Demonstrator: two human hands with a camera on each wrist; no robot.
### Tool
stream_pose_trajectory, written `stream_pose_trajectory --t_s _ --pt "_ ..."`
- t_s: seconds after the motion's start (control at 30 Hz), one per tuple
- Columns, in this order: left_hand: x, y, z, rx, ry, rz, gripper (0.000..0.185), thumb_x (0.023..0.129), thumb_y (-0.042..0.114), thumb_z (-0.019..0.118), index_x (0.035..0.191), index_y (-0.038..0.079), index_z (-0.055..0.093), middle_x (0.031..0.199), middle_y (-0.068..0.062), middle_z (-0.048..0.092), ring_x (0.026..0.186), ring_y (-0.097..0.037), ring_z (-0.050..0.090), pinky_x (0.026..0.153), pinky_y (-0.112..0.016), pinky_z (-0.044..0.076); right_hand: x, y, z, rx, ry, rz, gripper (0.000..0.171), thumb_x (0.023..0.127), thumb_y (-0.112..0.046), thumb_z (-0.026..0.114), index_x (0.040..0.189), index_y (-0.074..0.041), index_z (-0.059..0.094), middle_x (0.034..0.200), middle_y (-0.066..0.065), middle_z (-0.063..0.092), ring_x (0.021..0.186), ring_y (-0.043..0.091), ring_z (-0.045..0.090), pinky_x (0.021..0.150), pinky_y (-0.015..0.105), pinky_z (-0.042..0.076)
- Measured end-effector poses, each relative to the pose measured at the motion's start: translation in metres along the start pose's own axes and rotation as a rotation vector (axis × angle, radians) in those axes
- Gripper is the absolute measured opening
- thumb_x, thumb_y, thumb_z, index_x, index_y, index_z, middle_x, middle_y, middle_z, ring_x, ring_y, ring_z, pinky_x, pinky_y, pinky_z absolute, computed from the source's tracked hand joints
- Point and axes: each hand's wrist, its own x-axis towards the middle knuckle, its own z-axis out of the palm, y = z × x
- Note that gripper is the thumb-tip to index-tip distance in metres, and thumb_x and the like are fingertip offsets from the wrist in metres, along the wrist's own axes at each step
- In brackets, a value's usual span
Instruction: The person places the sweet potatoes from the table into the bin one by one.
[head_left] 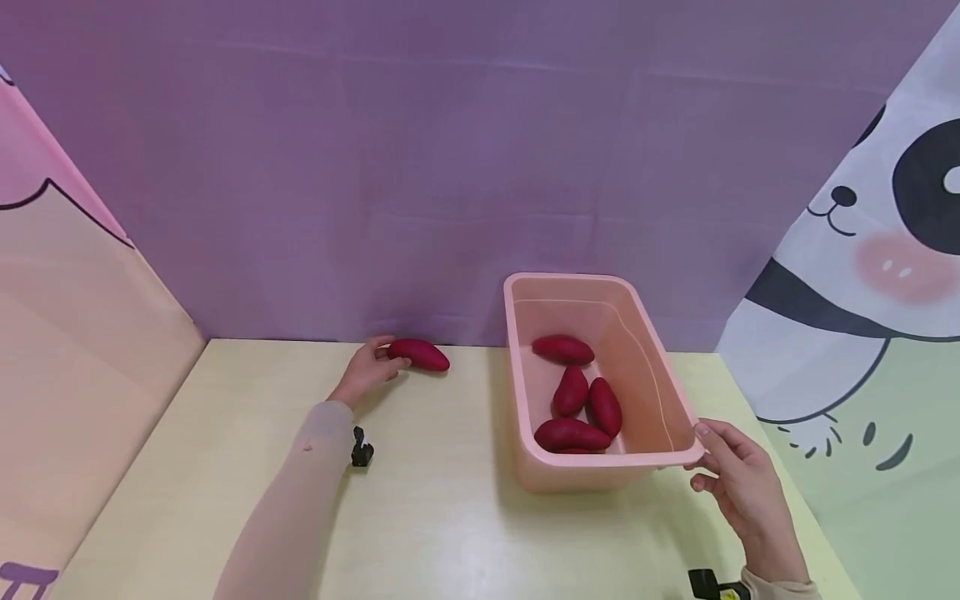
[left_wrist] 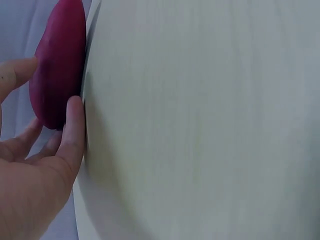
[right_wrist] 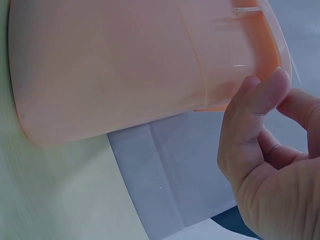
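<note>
At the back of the table, my left hand (head_left: 369,369) holds the left end of a dark red sweet potato (head_left: 423,356) between thumb and fingers. The left wrist view has the same sweet potato (left_wrist: 57,62) at upper left, with the fingertips on both its sides. My right hand (head_left: 742,479) pinches the front right corner of a pink plastic bin (head_left: 555,471) by its rim. Inside the bin lie several more sweet potatoes (head_left: 572,434), one of them mostly hidden behind the front rim. In the right wrist view, thumb and fingers meet at the rim of the bin (right_wrist: 110,65).
A pale wooden table (head_left: 427,517) carries the bin to the right of centre. Behind it rises a purple cloth backdrop (head_left: 360,183). A panel with a panda print (head_left: 847,283) borders the right, and a pink and cream panel (head_left: 67,333) the left.
</note>
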Motion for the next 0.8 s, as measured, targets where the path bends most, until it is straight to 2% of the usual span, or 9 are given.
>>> stream_pose_trajectory --t_s 0.13,0.37,0.8 --pt "-0.002 0.001 0.004 -0.068 -0.017 -0.044 0.069 0.094 0.014 0.070 0.149 -0.004 0.033 0.141 -0.029 0.048 0.119 -0.037 0.058 0.090 -0.033 0.054 0.000 0.000 0.000 0.006 0.003 -0.001 0.015 0.103 -0.012 0.058 0.102 -0.015 0.073 0.085 0.002 0.069 0.066 0.013 0.065 0.048 0.025 0.052" --pt "-0.006 0.006 0.011 -0.130 -0.067 -0.081 0.065 0.094 0.015 0.072 0.146 -0.004 0.038 0.139 -0.028 0.047 0.117 -0.038 0.059 0.084 -0.037 0.057 -0.001 0.001 0.001 0.010 0.013 0.008 0.015 0.102 -0.013 0.059 0.102 -0.016 0.073 0.086 0.002 0.069 0.066 0.013 0.065 0.048 0.025 0.052" --pt "-0.005 0.008 0.023 -0.033 -0.085 -0.064 0.064 0.090 0.019 0.077 0.142 -0.002 0.046 0.138 -0.026 0.051 0.114 -0.036 0.060 0.084 -0.036 0.057 0.000 0.000 0.001 -0.002 0.015 0.005 0.014 0.102 -0.014 0.059 0.102 -0.016 0.073 0.088 0.002 0.068 0.066 0.013 0.065 0.048 0.025 0.052"
